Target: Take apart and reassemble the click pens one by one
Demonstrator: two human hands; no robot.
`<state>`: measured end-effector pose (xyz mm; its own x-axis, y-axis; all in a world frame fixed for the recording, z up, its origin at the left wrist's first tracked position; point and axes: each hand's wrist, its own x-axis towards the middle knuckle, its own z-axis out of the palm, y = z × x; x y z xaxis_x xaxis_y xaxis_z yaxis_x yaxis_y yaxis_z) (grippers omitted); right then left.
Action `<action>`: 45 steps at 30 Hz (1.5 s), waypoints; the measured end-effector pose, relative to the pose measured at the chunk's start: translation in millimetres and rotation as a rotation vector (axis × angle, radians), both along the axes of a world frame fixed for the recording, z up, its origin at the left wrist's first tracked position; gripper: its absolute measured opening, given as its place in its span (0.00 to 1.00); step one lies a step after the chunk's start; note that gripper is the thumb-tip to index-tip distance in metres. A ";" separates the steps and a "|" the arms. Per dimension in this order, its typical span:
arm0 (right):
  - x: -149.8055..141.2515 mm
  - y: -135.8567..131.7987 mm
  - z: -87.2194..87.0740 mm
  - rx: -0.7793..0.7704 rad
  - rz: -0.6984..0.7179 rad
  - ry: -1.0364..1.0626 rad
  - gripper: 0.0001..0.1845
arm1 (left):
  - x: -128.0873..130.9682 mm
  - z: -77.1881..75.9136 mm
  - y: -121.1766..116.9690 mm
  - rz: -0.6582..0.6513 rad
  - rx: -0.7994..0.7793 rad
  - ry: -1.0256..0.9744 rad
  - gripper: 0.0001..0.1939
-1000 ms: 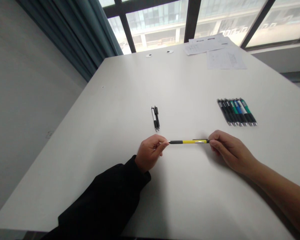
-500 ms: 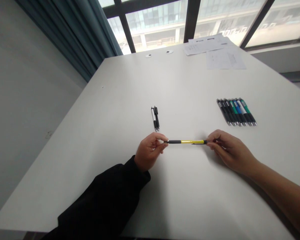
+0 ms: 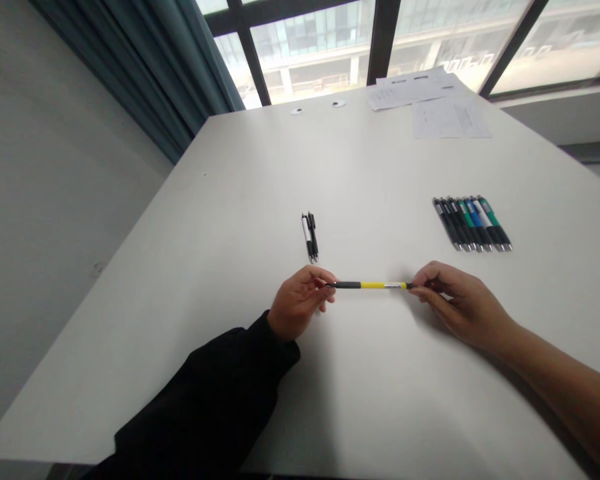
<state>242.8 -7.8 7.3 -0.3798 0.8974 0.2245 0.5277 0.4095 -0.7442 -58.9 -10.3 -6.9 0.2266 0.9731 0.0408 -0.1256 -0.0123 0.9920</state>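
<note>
Left hand [image 3: 300, 303], emerging from a black sleeve [image 3: 195, 400]: thumb and fingertips closed in a firm pinch around the black end of a yellow-and-black pen [image 3: 373, 285]. Right hand [image 3: 460, 308], on a bare forearm [image 3: 565, 380]: fingers curved, tips gripping the pen's other end, with a short silver band just beside them. Pen level, spanning the gap between both hands, low over a white table [image 3: 180, 333]; contact with the tabletop impossible to tell.

Just ahead of the left hand, two black-and-white pens [image 3: 310, 238] lying side by side, touching each other, clear of the fingers. Ahead of the right hand and well apart from it, a tight row of pens [image 3: 473, 225] with black, green, blue and white barrels, metal tips angled toward the right hand's side.

Far beyond the right hand, loose printed papers [image 3: 430, 110] overlapping near the table's far edge. Far beyond the left hand, two small round discs [image 3: 317, 107] along that same edge, well apart from each other. Further ahead, a dark-framed window [image 3: 310, 53], and off past the left hand, a teal curtain [image 3: 145, 67] hanging beside it.
</note>
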 end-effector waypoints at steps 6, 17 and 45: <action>1.0 -0.2 1.1 -0.011 0.011 -0.010 0.05 | 2.3 5.0 -0.8 0.095 -0.066 0.055 0.15; -3.3 0.9 1.9 0.058 0.053 -0.102 0.10 | 1.7 3.3 1.7 0.133 -0.034 0.079 0.18; -21.3 -3.9 9.1 -0.078 0.178 -0.083 0.20 | 39.3 8.3 -6.9 -0.026 1.110 1.200 0.11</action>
<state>221.5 -11.7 16.4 -0.5481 0.8280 0.1180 0.5133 0.4444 -0.7342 -19.6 -17.2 1.3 0.6575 0.5842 0.4759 0.6550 -0.7553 0.0223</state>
